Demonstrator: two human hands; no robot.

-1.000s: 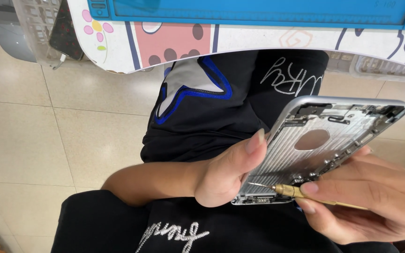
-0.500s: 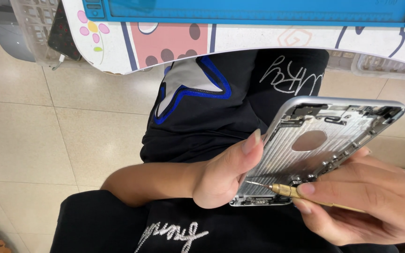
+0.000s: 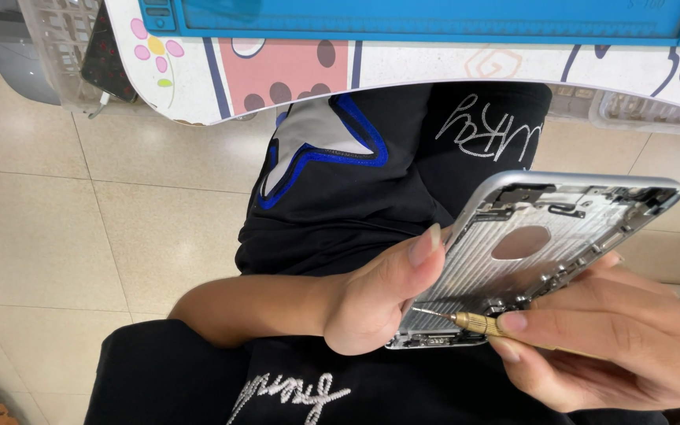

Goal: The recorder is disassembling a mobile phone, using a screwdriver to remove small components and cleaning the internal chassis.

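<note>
Hands (image 3: 379, 295) around bare silver phone shell (image 3: 529, 252), brass-tipped screwdriver (image 3: 474, 322) inside.

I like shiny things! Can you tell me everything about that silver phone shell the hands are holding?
The phone shell is an empty silver metal back, inside facing up, with a round hole in the middle, fine ridges, and small brackets and screws along its edges. It is tilted, held over the lap. The left hand grips its lower end, thumb on the rim. The right hand supports it underneath and holds a brass-tipped screwdriver with its thin tip at the lower end.
</note>
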